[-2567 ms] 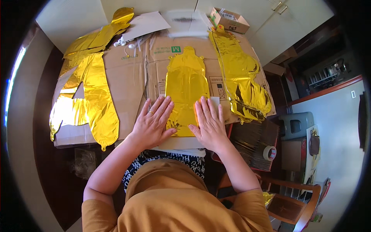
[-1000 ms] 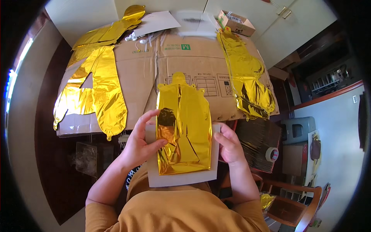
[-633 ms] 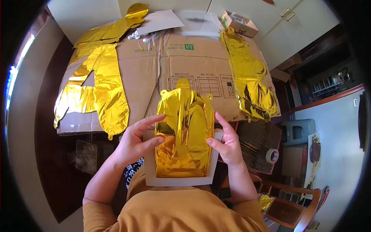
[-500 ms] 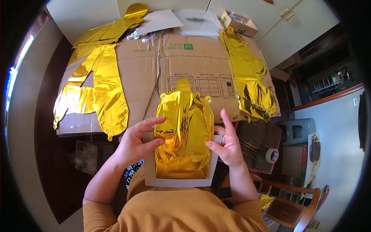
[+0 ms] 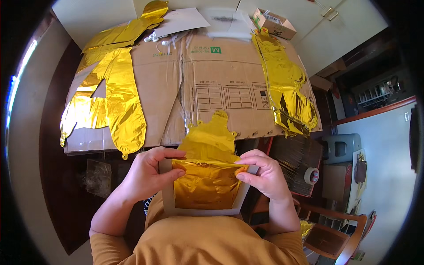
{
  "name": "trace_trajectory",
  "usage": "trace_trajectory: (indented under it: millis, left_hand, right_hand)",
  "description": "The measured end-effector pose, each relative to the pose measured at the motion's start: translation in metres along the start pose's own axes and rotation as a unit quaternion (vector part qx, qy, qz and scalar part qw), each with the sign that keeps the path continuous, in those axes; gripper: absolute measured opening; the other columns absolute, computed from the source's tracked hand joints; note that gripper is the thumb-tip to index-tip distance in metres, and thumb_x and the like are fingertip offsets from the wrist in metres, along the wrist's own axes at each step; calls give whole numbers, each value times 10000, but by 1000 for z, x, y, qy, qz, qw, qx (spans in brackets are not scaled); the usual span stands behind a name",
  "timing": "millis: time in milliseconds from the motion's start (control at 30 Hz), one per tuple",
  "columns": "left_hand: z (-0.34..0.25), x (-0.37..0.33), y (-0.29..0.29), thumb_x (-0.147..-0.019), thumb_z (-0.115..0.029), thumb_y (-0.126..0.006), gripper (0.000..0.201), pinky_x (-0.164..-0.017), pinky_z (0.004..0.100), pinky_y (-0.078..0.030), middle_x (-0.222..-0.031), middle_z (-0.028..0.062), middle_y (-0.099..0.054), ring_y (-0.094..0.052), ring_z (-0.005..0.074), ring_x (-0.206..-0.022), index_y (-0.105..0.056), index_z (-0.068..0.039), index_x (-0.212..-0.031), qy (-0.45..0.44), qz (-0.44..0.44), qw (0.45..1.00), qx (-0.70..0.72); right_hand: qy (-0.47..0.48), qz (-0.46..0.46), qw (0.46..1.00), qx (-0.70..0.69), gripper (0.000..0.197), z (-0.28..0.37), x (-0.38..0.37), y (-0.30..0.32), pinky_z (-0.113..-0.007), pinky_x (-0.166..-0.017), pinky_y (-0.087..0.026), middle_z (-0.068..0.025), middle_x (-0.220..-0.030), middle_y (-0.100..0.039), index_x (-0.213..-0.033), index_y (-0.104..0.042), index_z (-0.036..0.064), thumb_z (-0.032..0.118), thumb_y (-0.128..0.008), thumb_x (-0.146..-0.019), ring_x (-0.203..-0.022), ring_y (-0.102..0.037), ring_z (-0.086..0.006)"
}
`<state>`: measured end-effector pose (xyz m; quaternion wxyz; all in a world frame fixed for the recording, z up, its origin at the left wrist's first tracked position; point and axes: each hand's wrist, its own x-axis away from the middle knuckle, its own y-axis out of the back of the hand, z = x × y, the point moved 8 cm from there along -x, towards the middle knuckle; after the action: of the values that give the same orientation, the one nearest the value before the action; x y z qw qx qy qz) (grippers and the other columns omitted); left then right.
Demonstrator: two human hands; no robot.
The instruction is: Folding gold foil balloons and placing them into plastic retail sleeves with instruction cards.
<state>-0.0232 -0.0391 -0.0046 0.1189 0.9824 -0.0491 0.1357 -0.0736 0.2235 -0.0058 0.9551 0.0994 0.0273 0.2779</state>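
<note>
The crinkled gold foil balloon [image 5: 207, 172], flat a moment ago, is now folded over on its white backing card [image 5: 168, 205]. The left hand [image 5: 148, 174] pinches the fold's left end and the right hand [image 5: 260, 174] its right, both clamped, just off the near edge of the flattened brown cardboard [image 5: 168, 88] covering the table [image 5: 48, 145]. Other gold foil shapes [image 5: 110, 101] lie well clear at both sides.

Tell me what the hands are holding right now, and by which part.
Both hands, left and right, hold a folded gold foil balloon against a white card, pinching it at the fold line, one hand at each side edge.
</note>
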Motion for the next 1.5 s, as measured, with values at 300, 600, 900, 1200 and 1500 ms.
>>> trace_trajectory:
  millis: [300, 600, 900, 1200, 1500]
  left_hand:
    - [-6, 10, 2, -817, -98, -813, 216, -752, 250, -499, -932, 53, -662, -602, 92, -833, -696, 10, -963, -76, 4, 997, -16]
    - [-33, -4, 18, -839, -244, -819, 299, -613, 263, -484, -695, 3, -648, -526, 30, -669, -699, 10, -941, 17, 14, 997, -74]
    - [-24, -148, 19, -872, -326, -690, 446, -853, 474, -513, -1037, 137, -734, -678, 374, -929, -651, -99, -1254, -2, -118, 883, -454]
    - [-12, -146, -66, -969, -553, -506, 845, -1222, 513, -167, -1582, 257, -323, -258, 388, -1501, -328, 73, -1508, -319, -77, 814, -480]
    - [-5, -148, -72, -973, -603, -452, 870, -1220, 524, -156, -1585, 262, -321, -260, 389, -1503, -347, 86, -1494, -333, -86, 800, -492]
  right_hand:
    - [-89, 6, 986, -140, 193, -10, 12, -8, -233, -802, -489, -16, -938, -697, -1015, -736, 24, 28, -793, -831, -862, -622, -91]
    - [-129, 66, 982, -121, 165, 30, -19, 19, -201, -714, -491, 31, -853, -701, -994, -727, 23, 68, -793, -850, -761, -594, -25]
    - [-277, 32, 960, 23, 192, -97, -166, 89, -271, -721, -516, -36, -840, -708, -964, -713, -7, 61, -800, -807, -758, -641, -117]
    - [-221, 17, 965, 137, 161, -77, -187, 90, -284, -675, -518, -55, -783, -703, -903, -731, -28, 52, -789, -775, -709, -637, -124]
    - [122, -74, 857, 495, 700, -11, -131, 23, -531, -1172, -272, -242, -1539, -377, -1475, -402, -15, 385, -627, -946, -1431, -346, -410]
